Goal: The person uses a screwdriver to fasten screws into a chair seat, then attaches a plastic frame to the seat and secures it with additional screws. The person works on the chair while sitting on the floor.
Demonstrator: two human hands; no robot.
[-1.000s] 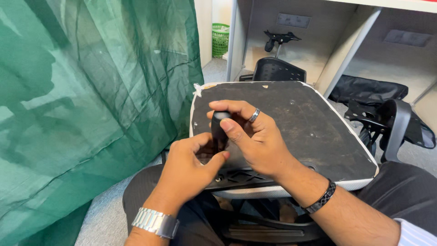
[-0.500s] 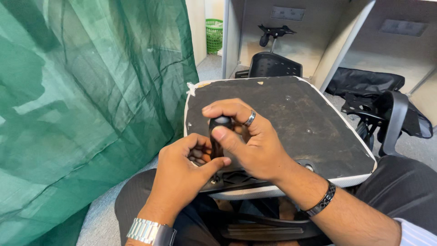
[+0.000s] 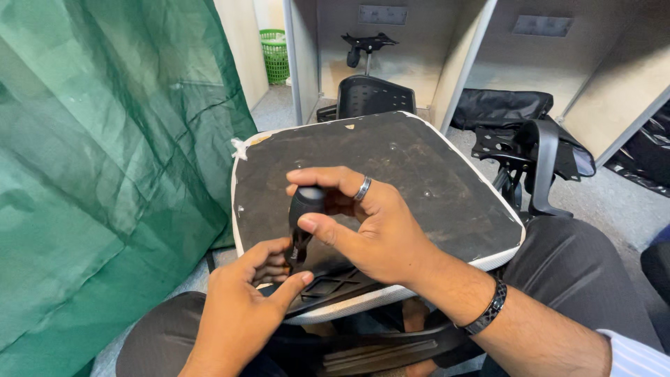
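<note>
Screwdriver handle (image 3: 305,209): a stubby black grip stood upright on the near left part of the seat underside, pinched at its top between the right thumb and forefinger.
Right hand (image 3: 373,230): it was clasped around the handle from the right, a ring on one finger and a dark band at the wrist.
Left hand (image 3: 244,307): it was cupped just below the handle, fingers curled at the tool's lower end; whether they gripped the tip could not be told.
Seat underside (image 3: 419,167): the dark board with a white rim lay across the lap, its near edge just under both hands and its far edge well beyond them.
Green curtain (image 3: 105,160): it hung close on the left of the left hand, brushing the seat's left rim.
Armrest frame (image 3: 537,160): black parts stood to the right of the right hand, near the seat's right edge.
Open room: bare board stretched ahead and to the right of the hands.
</note>
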